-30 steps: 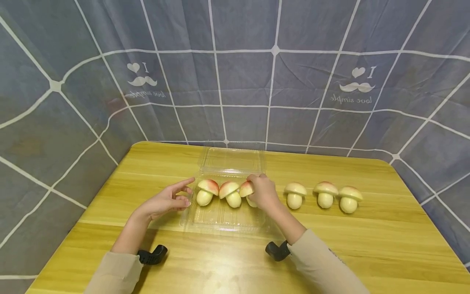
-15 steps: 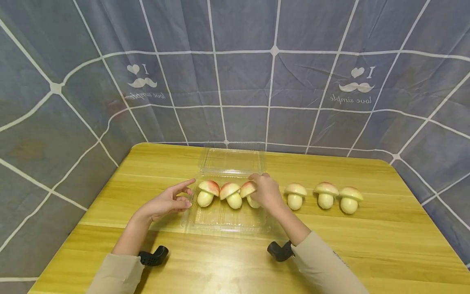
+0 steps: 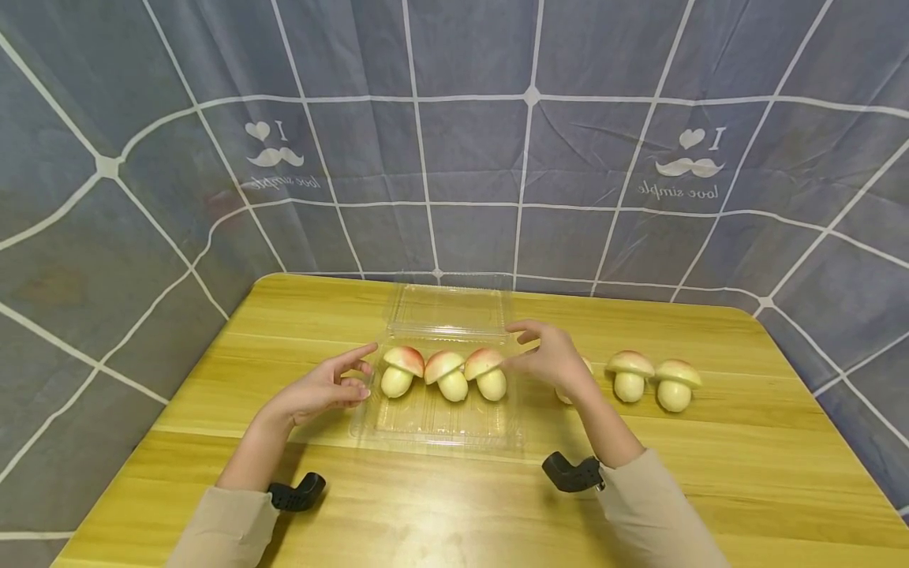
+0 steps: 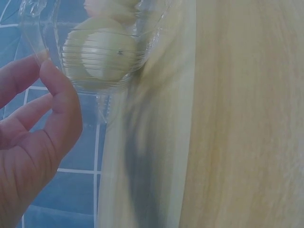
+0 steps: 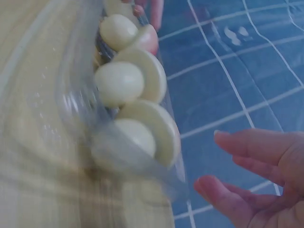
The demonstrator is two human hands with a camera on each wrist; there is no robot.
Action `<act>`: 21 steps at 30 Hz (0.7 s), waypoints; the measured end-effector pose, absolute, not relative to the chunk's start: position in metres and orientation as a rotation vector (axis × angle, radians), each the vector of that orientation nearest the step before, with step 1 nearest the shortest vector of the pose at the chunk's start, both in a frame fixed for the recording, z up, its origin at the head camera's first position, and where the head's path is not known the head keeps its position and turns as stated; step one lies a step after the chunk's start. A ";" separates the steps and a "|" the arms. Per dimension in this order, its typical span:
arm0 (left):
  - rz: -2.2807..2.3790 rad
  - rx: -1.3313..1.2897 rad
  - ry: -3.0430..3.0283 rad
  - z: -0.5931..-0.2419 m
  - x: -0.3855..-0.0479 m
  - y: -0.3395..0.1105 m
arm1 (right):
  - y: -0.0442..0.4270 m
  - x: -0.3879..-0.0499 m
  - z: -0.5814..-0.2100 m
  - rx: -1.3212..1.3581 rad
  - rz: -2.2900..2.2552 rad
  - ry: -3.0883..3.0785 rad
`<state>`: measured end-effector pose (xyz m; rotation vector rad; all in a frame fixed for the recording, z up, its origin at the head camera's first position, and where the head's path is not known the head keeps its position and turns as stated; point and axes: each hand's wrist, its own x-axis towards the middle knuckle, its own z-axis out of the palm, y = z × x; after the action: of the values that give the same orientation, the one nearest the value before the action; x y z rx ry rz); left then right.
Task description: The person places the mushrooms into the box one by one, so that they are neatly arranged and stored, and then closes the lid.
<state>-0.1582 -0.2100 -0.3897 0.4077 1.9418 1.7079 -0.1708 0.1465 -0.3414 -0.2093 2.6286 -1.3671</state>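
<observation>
A clear plastic clamshell box (image 3: 447, 422) lies with its lid (image 3: 449, 309) folded back. Along its far side sit three mushroom-shaped pieces with pale stems and pinkish caps: a left one (image 3: 396, 383), a middle one (image 3: 452, 385) and a right one (image 3: 491, 384). My left hand (image 3: 323, 388) pinches the box's left rim between thumb and finger, as the left wrist view shows. Just right of the box, my right hand (image 3: 547, 359) is held with thumb and fingers apart, nothing between them. It partly covers a mushroom piece (image 3: 586, 365) on the table.
Two more mushroom pieces, one (image 3: 630, 377) beside another (image 3: 676, 386), stand farther right on the wooden table (image 3: 426, 513). A grey-blue curtain (image 3: 469, 150) with white lines hangs behind the table. Black wrist mounts (image 3: 298, 493) sit under both forearms.
My right hand has let go of the right mushroom piece in the box and moved right, partly covering a piece on the table. The left hand has stayed at the rim.
</observation>
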 end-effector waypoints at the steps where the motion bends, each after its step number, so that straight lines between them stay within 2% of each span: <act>1: 1.707 0.412 1.943 -0.390 -0.158 -0.210 | 0.151 -0.171 -0.342 -0.214 -1.410 2.596; 6: 1.716 0.428 1.939 -0.391 -0.159 -0.211 | 0.169 -0.170 -0.343 -0.234 -1.546 2.488; 21: 1.736 0.400 1.907 -0.393 -0.158 -0.211 | 0.219 -0.158 -0.332 -0.205 -1.564 2.473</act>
<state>-0.1585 -0.2108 -0.3927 0.3995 1.9068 1.7359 -0.1577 0.2190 -0.3317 -0.2053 2.4733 -1.5637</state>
